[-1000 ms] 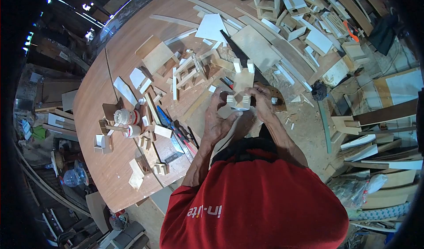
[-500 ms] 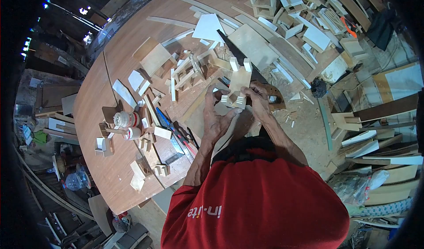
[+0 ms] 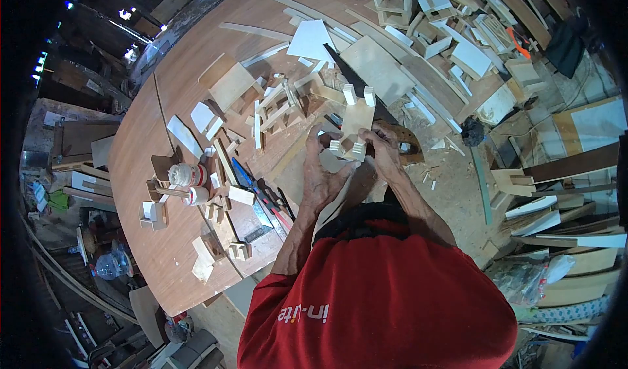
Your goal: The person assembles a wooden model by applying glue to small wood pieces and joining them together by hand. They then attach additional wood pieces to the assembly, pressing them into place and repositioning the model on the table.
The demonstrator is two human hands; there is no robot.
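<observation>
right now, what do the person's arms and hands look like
The left hand and right hand are bare, without gloves. The forearms are uncovered too, and no watch shows at either wrist. Red sleeves end above them, part of a red top with white lettering.

Includes two bare hands point(image 3: 322, 178), one pale wooden piece point(image 3: 357, 119) with four whitish corner blocks point(image 3: 349, 94), two round white-and-red containers point(image 3: 182, 175), one dark-bladed handsaw point(image 3: 354, 79).
</observation>
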